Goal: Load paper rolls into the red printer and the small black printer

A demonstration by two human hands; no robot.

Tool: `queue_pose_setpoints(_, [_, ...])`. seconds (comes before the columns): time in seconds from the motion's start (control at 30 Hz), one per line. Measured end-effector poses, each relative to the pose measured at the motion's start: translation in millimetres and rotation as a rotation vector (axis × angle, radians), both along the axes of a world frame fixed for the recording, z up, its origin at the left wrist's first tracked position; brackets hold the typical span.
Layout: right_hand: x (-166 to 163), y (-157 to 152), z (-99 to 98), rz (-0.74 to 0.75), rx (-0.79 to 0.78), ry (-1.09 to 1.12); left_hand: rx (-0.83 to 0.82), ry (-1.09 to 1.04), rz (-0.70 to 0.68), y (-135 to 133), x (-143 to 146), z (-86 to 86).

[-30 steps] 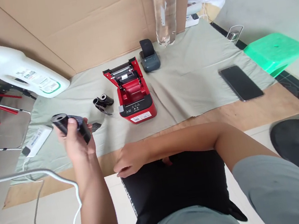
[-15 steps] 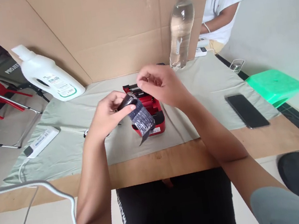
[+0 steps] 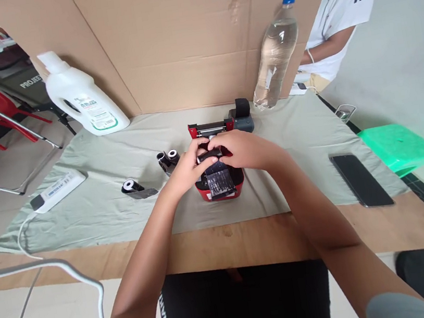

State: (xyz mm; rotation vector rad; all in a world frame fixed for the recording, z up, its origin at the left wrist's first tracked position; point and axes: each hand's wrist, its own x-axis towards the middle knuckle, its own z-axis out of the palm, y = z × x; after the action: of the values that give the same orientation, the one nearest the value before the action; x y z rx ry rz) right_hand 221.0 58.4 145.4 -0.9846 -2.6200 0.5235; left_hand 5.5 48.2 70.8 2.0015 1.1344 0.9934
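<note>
Left hand and right hand clasp a black roll from nine and three o'clock, probably keeping it level for the red printer.

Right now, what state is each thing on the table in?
Red boxy printer: open
Black glossy roll: between left hand and right hand, end unrolled
Black-and-white roll at left: partly unrolled
Clear plastic bottle: capped
White plastic jug: capped
Black rectangular phone: flat, screen dark
</note>
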Motion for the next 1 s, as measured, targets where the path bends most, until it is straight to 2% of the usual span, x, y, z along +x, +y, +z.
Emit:
queue_pose_setpoints(0.1, [-5, -5, -2.5, -0.145, 0.050, -0.117, 0.091, 0.050, 0.100, -9, -6, 2.1])
queue_pose_setpoints(0.17, [-7, -5, -5.2, -0.222, 0.072, -0.186, 0.237, 0.072, 0.138, -20, -13, 2.2])
queue_pose_setpoints(0.27, [-9, 0, -11.9, -0.281, 0.070, -0.261, 0.511, 0.117, 0.035, -37, -21, -6.7])
queue_pose_setpoints(0.33, [-10, 4, -17.5, -0.289, 0.065, -0.296, 0.616, 0.160, 0.012, -45, -20, -15.5])
queue_pose_setpoints(0.5, [-14, 13, -28.3, -0.289, 0.037, -0.336, 0.676, 0.177, 0.033, -50, -4, -26.5])
queue_pose_setpoints(0.7, [-20, 12, -29.6, -0.266, 0.069, -0.367, 0.723, 0.111, 0.045, -49, -1, -26.6])
queue_pose_setpoints(0.87, [-21, 12, -28.4, -0.240, 0.036, -0.345, 0.692, 0.135, 0.056, -49, -2, -27.6])
queue_pose_setpoints(1.0, [-28, 12, -28.0, -0.272, 0.042, -0.407, 0.708, 0.149, 0.073, -48, -1, -26.7])
